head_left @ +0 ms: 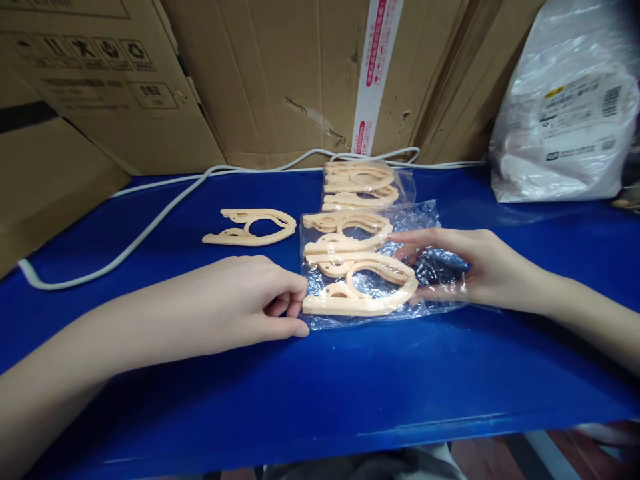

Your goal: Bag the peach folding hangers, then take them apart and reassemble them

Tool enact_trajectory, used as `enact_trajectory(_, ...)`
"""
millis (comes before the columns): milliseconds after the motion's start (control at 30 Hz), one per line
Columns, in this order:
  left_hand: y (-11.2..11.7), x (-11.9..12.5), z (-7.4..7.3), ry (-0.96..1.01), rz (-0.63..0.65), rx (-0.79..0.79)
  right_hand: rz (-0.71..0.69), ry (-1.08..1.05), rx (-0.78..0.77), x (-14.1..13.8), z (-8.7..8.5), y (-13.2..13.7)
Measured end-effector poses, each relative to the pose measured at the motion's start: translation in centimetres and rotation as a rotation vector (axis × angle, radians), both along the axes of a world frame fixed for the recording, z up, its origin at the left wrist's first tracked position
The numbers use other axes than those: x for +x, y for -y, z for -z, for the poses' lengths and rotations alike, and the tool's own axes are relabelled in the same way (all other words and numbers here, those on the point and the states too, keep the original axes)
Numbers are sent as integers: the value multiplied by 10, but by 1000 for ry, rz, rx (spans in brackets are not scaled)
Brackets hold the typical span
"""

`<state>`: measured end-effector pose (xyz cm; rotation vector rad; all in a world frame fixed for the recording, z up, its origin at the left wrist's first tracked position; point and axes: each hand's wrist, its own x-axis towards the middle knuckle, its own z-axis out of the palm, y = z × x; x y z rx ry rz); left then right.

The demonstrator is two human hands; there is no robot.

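A clear plastic bag (320, 323) lies flat on the table with beige folding hangers (357, 308) inside, stacked side by side. My left hand (250, 297) is closed, pinching the bag's left edge by the hanger ends. From the other side, my right hand (480, 267) grips the bag at the hangers' rounded ends, index finger above and thumb below. Its other fingertips are partly hidden behind the film. One loose folding hanger (273, 238) lies folded to the left of the bag. Just behind is another bagged set of folding hangers (360, 193).
A white cable (165, 217) runs along the back of the blue table (350, 393). Behind it stand cardboard boxes (280, 80), with another box (55, 180) at the left. A white plastic parcel bag (560, 127) with a label stands at the back right.
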<state>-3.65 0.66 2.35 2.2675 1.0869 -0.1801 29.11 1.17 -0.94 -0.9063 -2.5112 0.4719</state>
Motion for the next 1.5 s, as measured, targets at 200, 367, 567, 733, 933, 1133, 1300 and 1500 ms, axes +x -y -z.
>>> enact_trajectory(200, 1, -2, 0, 10, 35, -25, -10, -13, 4, 2, -1, -2)
enact_trajectory(367, 1, -2, -1, 17, -14, 49, -22, -24, -37, 1, -2, -2)
enact_trajectory(567, -7, -13, -11, -9, 25, 138, 21, -46, -138, 10, -6, -6)
enact_trajectory(733, -20, -15, -4, -33, -200, 404, 86, -59, -139, 13, -8, -9)
enact_trajectory(933, -21, -2, 12, -2, -312, 371, 144, -103, -189, 7, 3, -12)
enact_trajectory(1133, -19, 6, 10, -13, -342, 369, 158, -138, -211, 9, 6, -12)
enact_trajectory(1300, -19, 9, 8, 10, -328, 359, 175, -143, -226, 7, 2, -10)
enact_trajectory(1500, -18, 8, 11, 33, -294, 385, 186, -117, -232, 7, 0, -9)
